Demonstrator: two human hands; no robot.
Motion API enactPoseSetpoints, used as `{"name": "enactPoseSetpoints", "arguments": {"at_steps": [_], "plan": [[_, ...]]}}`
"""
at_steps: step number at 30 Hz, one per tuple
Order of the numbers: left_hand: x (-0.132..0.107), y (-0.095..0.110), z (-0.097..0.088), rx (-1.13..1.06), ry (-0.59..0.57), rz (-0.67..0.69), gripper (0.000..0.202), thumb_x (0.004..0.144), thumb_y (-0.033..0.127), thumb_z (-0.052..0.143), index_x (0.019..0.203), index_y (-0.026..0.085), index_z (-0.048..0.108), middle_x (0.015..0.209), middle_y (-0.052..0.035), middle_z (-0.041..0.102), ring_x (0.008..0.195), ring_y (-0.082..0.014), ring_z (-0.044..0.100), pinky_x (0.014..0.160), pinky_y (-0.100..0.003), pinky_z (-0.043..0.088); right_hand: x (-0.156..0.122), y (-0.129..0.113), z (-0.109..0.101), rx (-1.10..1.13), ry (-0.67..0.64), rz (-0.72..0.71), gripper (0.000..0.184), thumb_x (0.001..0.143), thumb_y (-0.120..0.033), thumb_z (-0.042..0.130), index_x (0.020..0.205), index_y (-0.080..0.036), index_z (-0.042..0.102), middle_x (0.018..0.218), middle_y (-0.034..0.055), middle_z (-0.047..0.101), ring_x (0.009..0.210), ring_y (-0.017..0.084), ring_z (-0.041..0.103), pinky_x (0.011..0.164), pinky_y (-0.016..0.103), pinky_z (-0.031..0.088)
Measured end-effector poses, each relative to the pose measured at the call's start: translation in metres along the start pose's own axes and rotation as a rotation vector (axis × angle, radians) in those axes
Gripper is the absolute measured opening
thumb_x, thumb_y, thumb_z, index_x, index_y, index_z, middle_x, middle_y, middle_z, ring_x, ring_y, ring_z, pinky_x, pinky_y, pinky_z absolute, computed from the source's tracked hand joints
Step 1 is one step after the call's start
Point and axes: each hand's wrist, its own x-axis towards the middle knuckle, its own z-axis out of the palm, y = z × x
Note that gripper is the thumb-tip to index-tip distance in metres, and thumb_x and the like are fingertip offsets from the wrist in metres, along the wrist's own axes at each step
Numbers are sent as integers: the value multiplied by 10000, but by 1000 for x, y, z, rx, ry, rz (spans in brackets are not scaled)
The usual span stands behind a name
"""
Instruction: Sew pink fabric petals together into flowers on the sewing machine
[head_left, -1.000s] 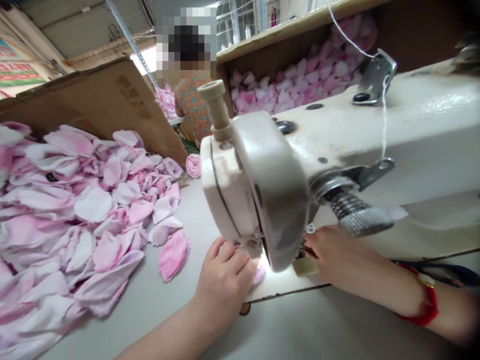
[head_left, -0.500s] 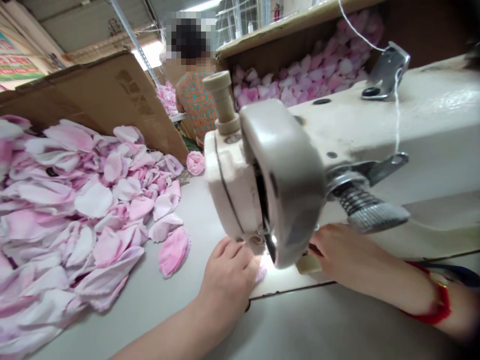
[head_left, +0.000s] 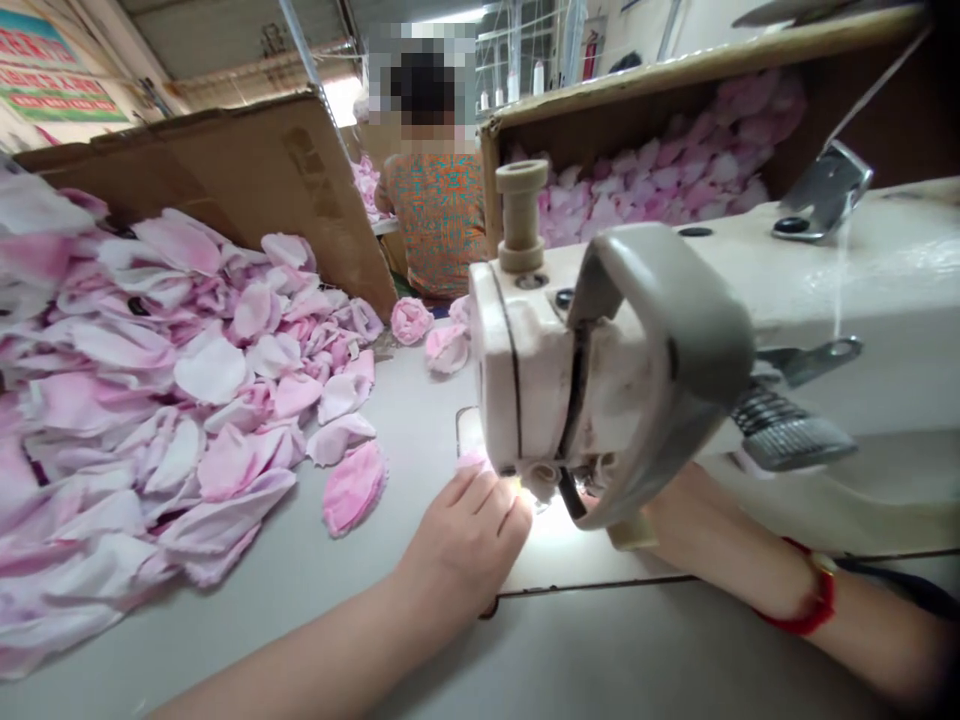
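At the lit needle area of a white sewing machine (head_left: 517,370), my left hand (head_left: 469,535) lies with its fingers together and bent down. A bit of pink fabric petal (head_left: 472,457) shows just past its fingertips, under the hand. My right hand (head_left: 671,510), with a red band and a watch at the wrist, reaches in from the right behind the machine's head. The grey thread take-up guard (head_left: 697,300) and the machine hide its fingers. On the table left of my left hand lies a round, deep-pink fabric piece (head_left: 355,488).
A big heap of pink and white fabric petals (head_left: 210,370) covers the left, with a cardboard sheet (head_left: 225,180) behind it. Rolled pink fabric flowers (head_left: 411,320) lie past the machine. A cardboard box (head_left: 637,105) holds more petals. A person (head_left: 439,220) sits beyond.
The view has shifted, so the machine appears further right. My right hand has moved left, further behind the machine head. Pink fabric now shows beyond my left fingertips instead of to their right.
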Motion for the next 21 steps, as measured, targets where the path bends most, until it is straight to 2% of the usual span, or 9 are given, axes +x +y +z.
{"name": "enactPoseSetpoints", "arguments": {"at_steps": [4,8,10,13,17,21], "plan": [[1,-7,-1,-48,36,-1,204,827,68,323,817,138,515,698,-27,507,670,-156,481,735,-334,414,1,2,-4,-45,6,2,274,804,-225,392,605,-217,580,591,32,612,546,177,554,500,281,346],[-2,-21,0,-239,13,-52,246,875,167,312,735,171,515,696,-11,525,668,-134,494,633,-253,421,-4,0,-11,31,-26,-85,230,806,-252,410,647,-217,573,609,10,616,558,175,559,487,277,329],[-2,-29,0,-288,103,-66,266,883,180,312,721,180,523,693,-11,533,666,-129,504,592,-235,418,-7,-4,-9,70,-24,-168,185,801,-234,425,707,-211,582,669,8,632,603,169,571,524,277,346],[-1,-37,-3,-329,187,-48,226,879,172,344,756,167,533,750,-31,552,754,-144,517,641,-246,440,-11,-11,-4,37,4,-232,200,809,-213,415,718,-188,592,695,28,643,610,170,574,534,280,350],[-1,-43,-8,-286,77,127,158,850,122,380,819,135,535,843,-54,559,871,-173,498,771,-302,445,-10,-10,-1,35,22,-247,208,811,-262,433,695,-191,590,660,25,639,613,181,580,543,284,362],[-4,-50,-1,-315,0,97,218,855,94,314,894,124,526,860,-63,544,898,-169,494,762,-288,456,-11,-14,-1,46,78,-310,170,787,-313,482,814,-199,605,712,26,651,653,193,595,562,292,369]]}}
